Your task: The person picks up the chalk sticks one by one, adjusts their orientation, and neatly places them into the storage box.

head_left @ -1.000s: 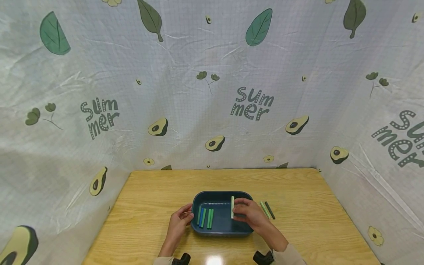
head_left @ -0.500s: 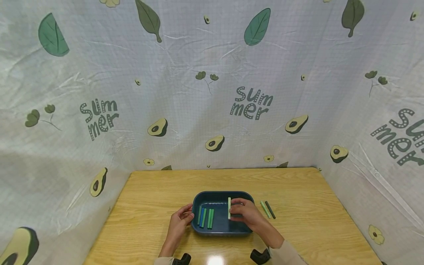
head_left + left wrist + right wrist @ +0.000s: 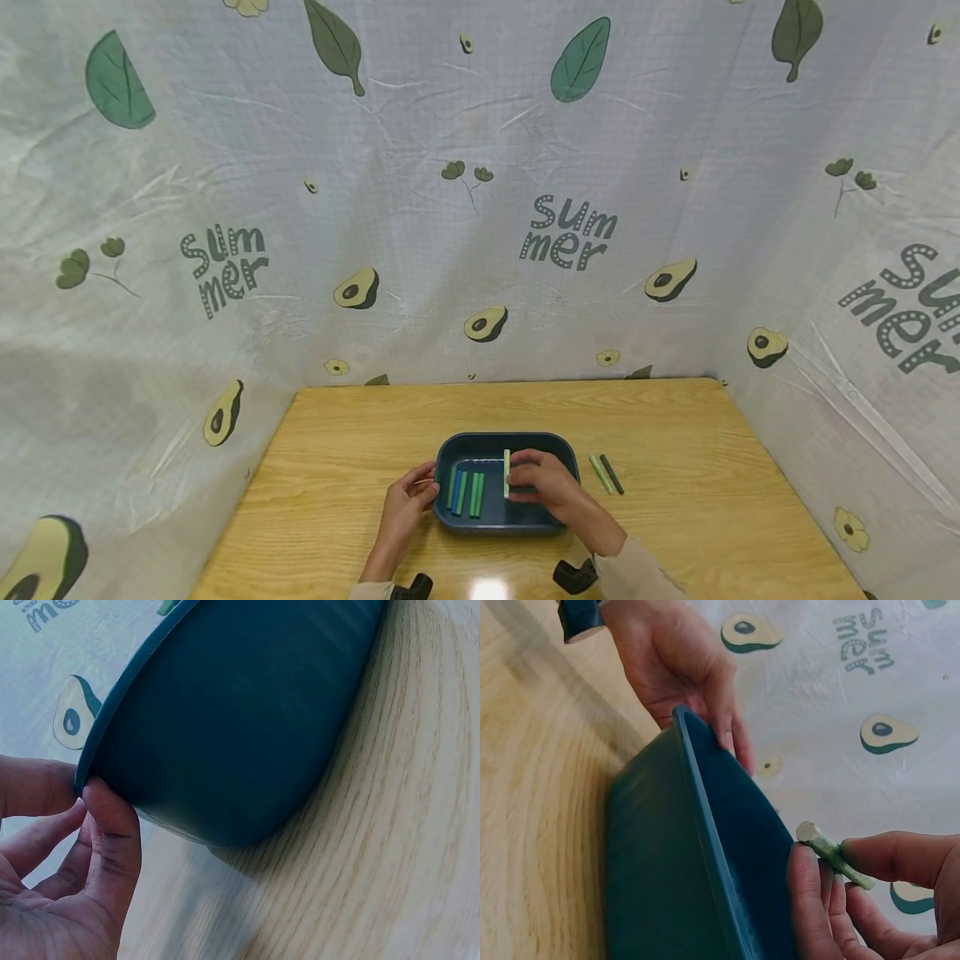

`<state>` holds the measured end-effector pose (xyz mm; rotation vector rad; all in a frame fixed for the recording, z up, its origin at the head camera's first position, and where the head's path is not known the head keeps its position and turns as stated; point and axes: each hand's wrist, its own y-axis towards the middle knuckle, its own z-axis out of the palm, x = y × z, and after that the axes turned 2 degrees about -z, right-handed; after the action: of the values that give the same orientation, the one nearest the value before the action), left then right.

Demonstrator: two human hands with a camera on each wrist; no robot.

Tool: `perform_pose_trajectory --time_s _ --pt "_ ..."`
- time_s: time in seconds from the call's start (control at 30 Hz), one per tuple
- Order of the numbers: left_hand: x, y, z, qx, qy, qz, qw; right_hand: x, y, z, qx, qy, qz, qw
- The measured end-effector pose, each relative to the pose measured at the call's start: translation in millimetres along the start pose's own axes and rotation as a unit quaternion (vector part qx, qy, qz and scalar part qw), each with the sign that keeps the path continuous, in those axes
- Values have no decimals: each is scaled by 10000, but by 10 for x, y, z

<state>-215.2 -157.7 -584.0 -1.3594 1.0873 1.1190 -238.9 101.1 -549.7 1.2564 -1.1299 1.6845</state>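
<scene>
A dark blue plastic bin (image 3: 501, 530) stands on the wooden table in the head view. My left hand (image 3: 405, 507) is at its left end, and the left wrist view shows thumb and finger pinching the bin's rim (image 3: 91, 750). Over the inside of the bin, my right hand (image 3: 551, 483) holds a pale green, chalk-like stick (image 3: 507, 475) roughly upright in the picture. In the right wrist view this stick (image 3: 832, 856) is pinched between thumb and fingers, above the rim. Several green sticks (image 3: 476, 496) and a blue stick (image 3: 457, 493) lie side by side in the bin's left part.
To the right of the bin, a light green stick (image 3: 601, 474) and a dark green stick (image 3: 612, 474) lie on the table (image 3: 360, 425). A white printed curtain (image 3: 420, 250) surrounds the table at the back and sides.
My right hand has moved left over the bin, carrying the pale green stick closer to the sticks inside. The left hand has stayed on the rim.
</scene>
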Motion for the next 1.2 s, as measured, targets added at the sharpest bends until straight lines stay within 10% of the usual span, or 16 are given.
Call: perform_pose_trajectory --time_s 1.2 --pt "17 17 -9 9 -33 -52 10000 -172 172 81 -103 -124 339 9993"
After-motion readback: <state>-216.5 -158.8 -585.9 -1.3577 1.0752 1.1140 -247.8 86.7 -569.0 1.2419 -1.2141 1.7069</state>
